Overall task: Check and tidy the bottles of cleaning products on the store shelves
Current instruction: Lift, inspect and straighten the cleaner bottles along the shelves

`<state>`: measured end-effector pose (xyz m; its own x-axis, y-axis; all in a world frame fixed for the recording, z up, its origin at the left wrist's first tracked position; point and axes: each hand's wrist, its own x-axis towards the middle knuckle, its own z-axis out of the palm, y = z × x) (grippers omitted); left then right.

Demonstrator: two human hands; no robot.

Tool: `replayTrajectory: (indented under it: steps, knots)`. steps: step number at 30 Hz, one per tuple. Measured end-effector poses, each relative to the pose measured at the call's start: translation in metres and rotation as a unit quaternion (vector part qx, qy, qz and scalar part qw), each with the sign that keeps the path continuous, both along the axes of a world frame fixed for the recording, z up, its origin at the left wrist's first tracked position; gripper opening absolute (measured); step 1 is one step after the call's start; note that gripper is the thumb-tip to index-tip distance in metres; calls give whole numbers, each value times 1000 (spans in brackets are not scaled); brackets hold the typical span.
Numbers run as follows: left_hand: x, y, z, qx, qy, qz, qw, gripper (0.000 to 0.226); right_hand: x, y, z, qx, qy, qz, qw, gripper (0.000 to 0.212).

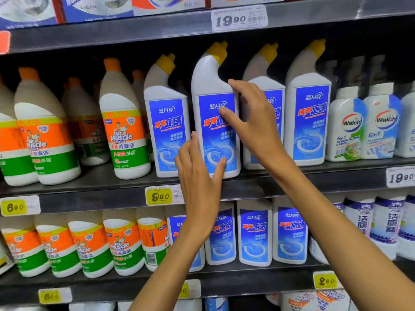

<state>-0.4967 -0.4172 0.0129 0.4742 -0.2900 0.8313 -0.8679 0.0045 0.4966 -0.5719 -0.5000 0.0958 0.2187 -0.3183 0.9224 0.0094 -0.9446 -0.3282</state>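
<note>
White toilet-cleaner bottle (pixel 215 113), yellow-capped, on the middle shelf (pixel 89 176), is being squared up: left hand (pixel 199 176) cups its lower front, right hand (pixel 251 115) pinches its shoulder, neither fully closed; next, alignment with neighbouring bottles (pixel 307 117) likely needed.

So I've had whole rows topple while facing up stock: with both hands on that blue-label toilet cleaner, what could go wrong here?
1. The held bottle stands at the shelf's front edge; a slip of the left hand could drop it.
2. The right hand is wedged against the neighbour bottle and may nudge it over.
3. The bent yellow cap sits close under the upper shelf and could catch if lifted.
</note>
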Motion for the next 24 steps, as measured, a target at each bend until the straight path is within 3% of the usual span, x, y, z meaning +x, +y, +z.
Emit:
replayTrajectory:
  steps: [14, 18, 21, 24]
  knots:
    - [6, -16, -8, 52, -39, 1, 998, 71, 18, -20, -4, -44, 73, -158, 984, 59]
    - [1, -17, -10, 28, -30, 16, 999, 68, 8, -17, -4, -82, 16, -162, 983, 53]
    - [-9, -15, -4, -30, -52, 15, 998, 60, -9, -24, 3, -101, -74, -273, 954, 50]
    - [-20, -19, 3, -78, -77, -60, 992, 52, -18, -39, 11, -86, 29, -387, 918, 61]
